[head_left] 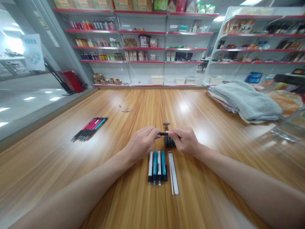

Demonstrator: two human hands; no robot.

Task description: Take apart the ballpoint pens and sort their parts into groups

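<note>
My left hand (pixel 142 142) and my right hand (pixel 184 140) meet over the middle of the wooden table (pixel 95 178). Both pinch the ends of a short black pen part (pixel 163 134) held level between them. Just under it lie several more black pen parts (pixel 169 142) side by side. Nearer to me lies a row of white and teal pen barrels (pixel 157 166), with thin white refills (pixel 173 171) to their right. A few tiny dark pieces (pixel 166 124) sit just beyond my hands.
A bundle of assembled red, black and teal pens (pixel 90 128) lies at the left. A small ring and a metal bit (pixel 125 109) lie farther back. Folded cloths (pixel 246 100) are stacked at the right. Stocked store shelves (pixel 143 47) stand behind the table.
</note>
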